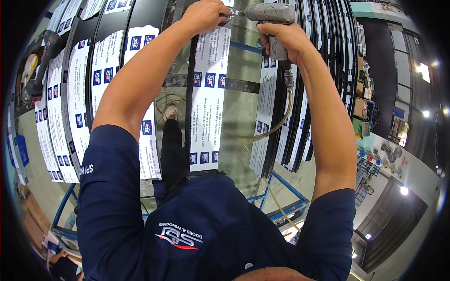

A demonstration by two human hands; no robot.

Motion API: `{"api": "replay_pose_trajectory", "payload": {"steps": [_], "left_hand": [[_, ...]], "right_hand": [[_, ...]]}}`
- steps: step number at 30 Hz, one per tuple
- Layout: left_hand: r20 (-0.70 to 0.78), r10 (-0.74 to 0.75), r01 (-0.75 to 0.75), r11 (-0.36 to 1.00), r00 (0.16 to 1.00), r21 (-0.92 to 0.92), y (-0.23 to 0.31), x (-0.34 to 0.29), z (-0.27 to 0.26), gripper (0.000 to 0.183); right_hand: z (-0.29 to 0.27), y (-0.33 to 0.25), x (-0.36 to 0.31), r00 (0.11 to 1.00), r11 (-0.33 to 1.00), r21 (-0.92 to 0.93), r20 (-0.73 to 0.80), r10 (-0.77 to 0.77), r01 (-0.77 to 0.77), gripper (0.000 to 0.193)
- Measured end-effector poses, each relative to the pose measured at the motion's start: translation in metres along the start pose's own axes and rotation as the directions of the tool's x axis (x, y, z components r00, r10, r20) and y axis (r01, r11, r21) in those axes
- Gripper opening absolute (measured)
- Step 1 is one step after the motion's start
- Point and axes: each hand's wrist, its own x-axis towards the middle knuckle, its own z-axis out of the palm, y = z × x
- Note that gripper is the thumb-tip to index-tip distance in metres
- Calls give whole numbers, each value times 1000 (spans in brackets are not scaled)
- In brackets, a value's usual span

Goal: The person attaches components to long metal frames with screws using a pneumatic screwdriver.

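My right hand is wrapped round the handle of a grey air drill, held level with its nose to the left. From the bottom of its grip hangs a yellowish air hose. The drill's tip reaches the fingers of my left hand, which are closed together at the far edge of the view. Whatever they pinch is too small to make out. Below both hands lies a long dark profile covered with white printed film, running towards my body.
More film-covered profiles lie side by side at the left, and a stack of dark ones at the right. A dark cordless tool rests at the far left. Blue frame legs stand underneath. Shelved parts line the right side.
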Motion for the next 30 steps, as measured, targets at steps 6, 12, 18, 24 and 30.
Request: {"api": "replay_pose_trajectory", "payload": {"steps": [6,12,18,24,30], "left_hand": [[14,53,-53,998,999,41,-8,3,3,16],[90,62,-62,998,994,-1,-11,12,-9,19],[84,42,-38,998,996,-59,-7,8,-15,19],[154,-51,54,998,987,-17,5,11,-25,17],[144,-86,97,992,986,-76,2,11,-21,15]], "right_hand": [[4,-7,-3,1000,1000,-23,-25,-1,0,16],[2,-9,-4,1000,998,-60,-1,-1,1,18],[6,-31,-4,1000,974,-228,-17,-4,0,17],[20,-102,22,994,544,-839,44,101,-19,16],[28,-116,21,993,572,-818,15,117,-55,17]]}}
